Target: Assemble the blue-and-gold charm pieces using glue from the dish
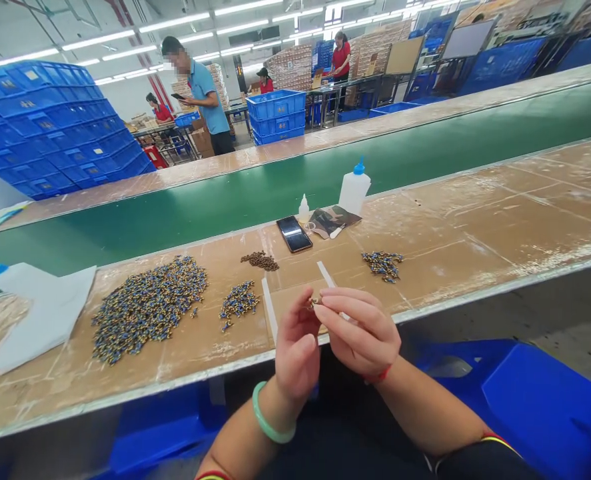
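My left hand (298,353), with a green bangle at the wrist, is closed at the fingertips on a small brownish-gold part (314,302). My right hand (362,330) pinches at the same part from the other side; its exact shape is too small to make out. Both hands are just above the table's front edge, over a patch marked by white strips (270,312). Left of them lies a small heap of blue-and-gold pieces (239,301), and beyond it a much larger heap (150,307). Brown bits (260,260) form a little pile behind.
A phone (294,234), a small dropper bottle (304,209) and a larger white bottle (354,192) stand or lie at the back. More blue-and-gold pieces (382,265) are to the right. Behind runs a green conveyor belt (215,200); people and blue crates (278,113) are beyond.
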A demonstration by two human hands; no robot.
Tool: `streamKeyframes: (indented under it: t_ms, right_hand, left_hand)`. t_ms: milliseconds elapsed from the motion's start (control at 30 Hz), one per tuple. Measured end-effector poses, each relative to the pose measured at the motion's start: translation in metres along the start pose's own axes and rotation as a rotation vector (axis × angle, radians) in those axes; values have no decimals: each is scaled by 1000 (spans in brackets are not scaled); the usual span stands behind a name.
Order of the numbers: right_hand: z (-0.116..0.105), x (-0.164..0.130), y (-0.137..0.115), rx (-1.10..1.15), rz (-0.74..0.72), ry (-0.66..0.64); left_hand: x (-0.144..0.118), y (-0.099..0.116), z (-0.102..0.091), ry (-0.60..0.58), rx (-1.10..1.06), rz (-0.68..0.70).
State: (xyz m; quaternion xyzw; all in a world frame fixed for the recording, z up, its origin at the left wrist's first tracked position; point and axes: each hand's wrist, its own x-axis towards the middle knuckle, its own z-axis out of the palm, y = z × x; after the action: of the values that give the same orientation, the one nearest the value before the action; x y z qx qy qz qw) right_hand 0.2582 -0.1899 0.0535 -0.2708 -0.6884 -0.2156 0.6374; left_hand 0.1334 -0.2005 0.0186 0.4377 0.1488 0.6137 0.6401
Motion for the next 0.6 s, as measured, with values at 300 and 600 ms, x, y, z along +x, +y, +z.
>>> streamKeyframes:
  t_ms: [300, 600]
  right_hand:
    - [3, -11, 4, 58, -21, 23]
    - [-51, -101, 76, -279, 516, -53]
  left_hand:
    - [-3, -3, 4, -3, 14, -50]
    - [-2, 13, -35, 96, 407, -78]
